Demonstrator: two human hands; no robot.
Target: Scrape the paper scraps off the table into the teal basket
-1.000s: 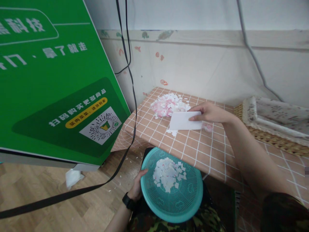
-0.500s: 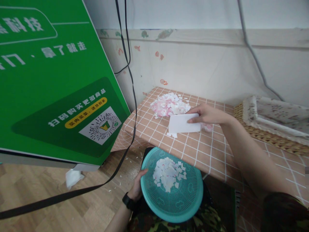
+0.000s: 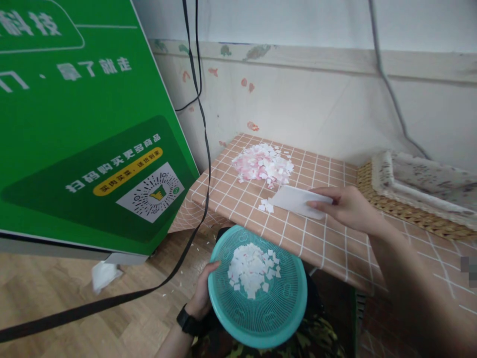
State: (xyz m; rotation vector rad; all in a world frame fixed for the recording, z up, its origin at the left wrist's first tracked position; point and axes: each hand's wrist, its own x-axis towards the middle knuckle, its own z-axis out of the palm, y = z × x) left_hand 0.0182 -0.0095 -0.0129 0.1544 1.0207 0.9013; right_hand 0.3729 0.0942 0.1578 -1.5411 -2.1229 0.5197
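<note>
My left hand grips the left rim of a round teal plastic colander, held below the table's front edge. White paper scraps lie heaped inside it. Over the checked tablecloth, my right hand pinches a flat white rectangular scraper by its right end, thumb in front. Just left of the scraper's tip is a small cluster of paper scraps. Behind it rests a larger pile of white and pink paper scraps.
A wicker basket with a cloth lining stands at the table's right. On the left rises a large green sign panel. A black strap hangs across the view beside the table's left corner. White crumpled material lies on the wooden floor.
My right hand has moved right and nearer to me with the scraper, which is now tilted, away from the big pile. The colander has shifted slightly left in view.
</note>
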